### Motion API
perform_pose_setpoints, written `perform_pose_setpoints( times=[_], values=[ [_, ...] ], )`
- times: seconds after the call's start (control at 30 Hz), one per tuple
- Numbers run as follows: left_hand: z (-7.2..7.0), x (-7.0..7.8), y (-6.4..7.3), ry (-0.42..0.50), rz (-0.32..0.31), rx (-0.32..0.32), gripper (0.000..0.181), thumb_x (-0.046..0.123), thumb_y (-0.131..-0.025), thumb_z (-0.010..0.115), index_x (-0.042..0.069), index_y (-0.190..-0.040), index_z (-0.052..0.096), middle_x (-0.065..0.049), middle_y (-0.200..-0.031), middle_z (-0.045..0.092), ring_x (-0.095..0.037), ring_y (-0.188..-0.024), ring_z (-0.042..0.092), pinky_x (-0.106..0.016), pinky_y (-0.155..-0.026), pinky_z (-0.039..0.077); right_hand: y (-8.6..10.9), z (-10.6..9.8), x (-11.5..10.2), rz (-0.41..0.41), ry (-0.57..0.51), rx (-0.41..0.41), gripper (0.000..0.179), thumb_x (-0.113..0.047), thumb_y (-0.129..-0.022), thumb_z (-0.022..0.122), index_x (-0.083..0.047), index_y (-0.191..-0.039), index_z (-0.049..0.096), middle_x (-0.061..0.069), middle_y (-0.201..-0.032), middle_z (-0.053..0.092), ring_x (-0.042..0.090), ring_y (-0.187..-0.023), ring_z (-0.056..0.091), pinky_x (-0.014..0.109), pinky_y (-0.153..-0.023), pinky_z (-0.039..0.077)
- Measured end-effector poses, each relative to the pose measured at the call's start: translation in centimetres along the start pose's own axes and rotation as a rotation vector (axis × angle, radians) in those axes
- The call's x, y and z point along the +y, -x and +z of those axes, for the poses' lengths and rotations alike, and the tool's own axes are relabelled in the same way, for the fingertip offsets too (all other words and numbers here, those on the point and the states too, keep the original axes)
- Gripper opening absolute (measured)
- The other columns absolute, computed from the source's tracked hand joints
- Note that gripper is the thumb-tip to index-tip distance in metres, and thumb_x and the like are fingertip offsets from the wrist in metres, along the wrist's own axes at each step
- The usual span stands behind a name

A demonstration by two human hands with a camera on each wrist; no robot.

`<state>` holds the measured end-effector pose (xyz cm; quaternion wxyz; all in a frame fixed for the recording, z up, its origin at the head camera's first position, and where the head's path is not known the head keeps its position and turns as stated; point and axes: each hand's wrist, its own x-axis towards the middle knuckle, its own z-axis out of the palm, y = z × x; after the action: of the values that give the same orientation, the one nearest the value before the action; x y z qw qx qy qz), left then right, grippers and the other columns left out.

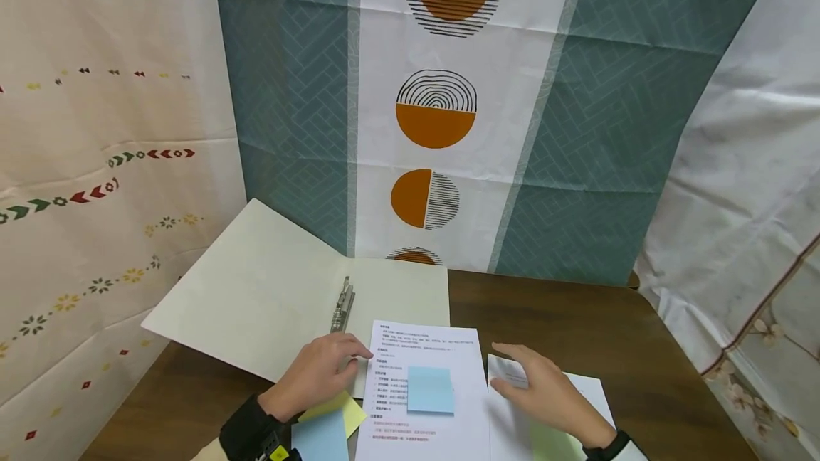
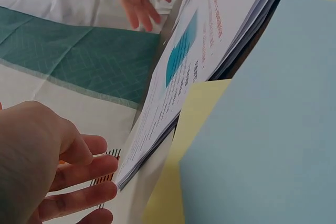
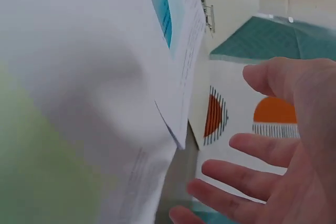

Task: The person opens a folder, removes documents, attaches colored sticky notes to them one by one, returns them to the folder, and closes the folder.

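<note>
A stack of printed sheets [image 1: 448, 347] with a light blue sticky note [image 1: 430, 390] on top lies in front of me, overlapping the lower right of an open cream folder [image 1: 256, 276]. At the stack's left edge is my left hand [image 1: 317, 373], fingers loosely bent and holding nothing in the left wrist view. My right hand [image 1: 544, 390] hovers over more sheets [image 1: 592, 391] on the right, its fingers spread apart and empty in the right wrist view. Under the left wrist lie a yellow paper [image 1: 353, 415] and a blue paper [image 1: 320, 440].
A metal lever clip [image 1: 342, 306] sits along the folder's spine. Pale green paper [image 1: 547, 443] shows among the right-hand sheets. The brown wooden table [image 1: 544, 304] ends against patterned cloth hangings [image 1: 295, 91] at the back and both sides.
</note>
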<state>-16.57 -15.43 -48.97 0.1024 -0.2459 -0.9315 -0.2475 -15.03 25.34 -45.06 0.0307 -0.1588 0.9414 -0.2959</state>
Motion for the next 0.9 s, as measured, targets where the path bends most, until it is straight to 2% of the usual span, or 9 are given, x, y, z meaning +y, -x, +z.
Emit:
perform_pose_setpoints(
  times=[0.1,0.17,0.3,0.47,0.6,0.73,0.9],
  values=[
    [0.0,-0.1,0.0,-0.016,0.002,0.007,0.025,0.002,-0.097,0.075,0.018,-0.112,0.089,0.003,-0.118,0.085,-0.017,-0.106,0.077,-0.028,-0.082,0.058,0.3,-0.6,1.3,0.043,-0.124,-0.036,0.059,-0.033,-0.104,0.081,-0.007,-0.154,0.065,0.016,-0.156,0.070,0.040,-0.136,0.071,0.038,-0.096,0.064],
    [0.0,-0.1,0.0,-0.021,0.008,0.011,0.025,0.002,-0.097,0.075,0.017,-0.111,0.089,0.003,-0.118,0.085,-0.017,-0.106,0.077,-0.028,-0.082,0.058,0.7,-1.1,2.1,0.090,-0.161,-0.035,0.059,-0.034,-0.104,0.081,-0.006,-0.154,0.065,0.018,-0.155,0.070,0.038,-0.134,0.072,0.032,-0.091,0.063],
    [0.0,-0.3,0.0,-0.019,0.020,0.011,0.025,0.002,-0.097,0.076,0.017,-0.111,0.089,0.003,-0.117,0.085,-0.017,-0.105,0.077,-0.028,-0.082,0.059,2.0,-2.2,3.7,0.176,-0.097,0.021,0.060,-0.038,-0.103,0.082,-0.009,-0.153,0.066,0.016,-0.153,0.072,0.034,-0.130,0.074,0.032,-0.089,0.062],
    [0.0,-0.4,0.0,-0.022,0.005,0.026,0.024,0.002,-0.097,0.077,0.018,-0.110,0.089,0.004,-0.116,0.085,-0.016,-0.104,0.077,-0.028,-0.082,0.059,3.1,-3.3,5.1,0.214,-0.034,0.041,0.061,-0.040,-0.104,0.080,-0.009,-0.155,0.065,0.017,-0.154,0.072,0.035,-0.132,0.073,0.035,-0.089,0.061],
    [0.2,-0.3,-0.1,0.016,0.007,0.017,0.024,0.002,-0.098,0.075,0.018,-0.110,0.089,0.005,-0.116,0.085,-0.015,-0.104,0.077,-0.027,-0.082,0.056,3.2,-3.1,5.6,0.186,-0.034,0.023,0.061,-0.039,-0.102,0.082,-0.007,-0.152,0.066,0.017,-0.149,0.074,0.036,-0.128,0.075,0.035,-0.088,0.061],
    [0.3,-0.1,-0.2,0.026,0.016,0.000,0.024,0.002,-0.099,0.074,0.017,-0.111,0.089,0.004,-0.118,0.085,-0.016,-0.106,0.077,-0.029,-0.084,0.058,3.2,-2.3,5.7,0.145,-0.014,-0.005,0.056,-0.039,-0.100,0.084,-0.009,-0.146,0.071,0.012,-0.145,0.077,0.034,-0.123,0.077,0.032,-0.090,0.061],
    [0.2,-0.1,-0.1,-0.002,0.015,0.009,0.023,0.002,-0.098,0.076,0.017,-0.110,0.089,0.004,-0.117,0.085,-0.016,-0.106,0.077,-0.030,-0.084,0.060,3.3,-1.2,6.0,-0.007,0.152,-0.010,0.042,-0.041,-0.098,0.086,-0.015,-0.131,0.081,0.003,-0.135,0.079,0.029,-0.121,0.076,0.031,-0.095,0.060]
  ],
)
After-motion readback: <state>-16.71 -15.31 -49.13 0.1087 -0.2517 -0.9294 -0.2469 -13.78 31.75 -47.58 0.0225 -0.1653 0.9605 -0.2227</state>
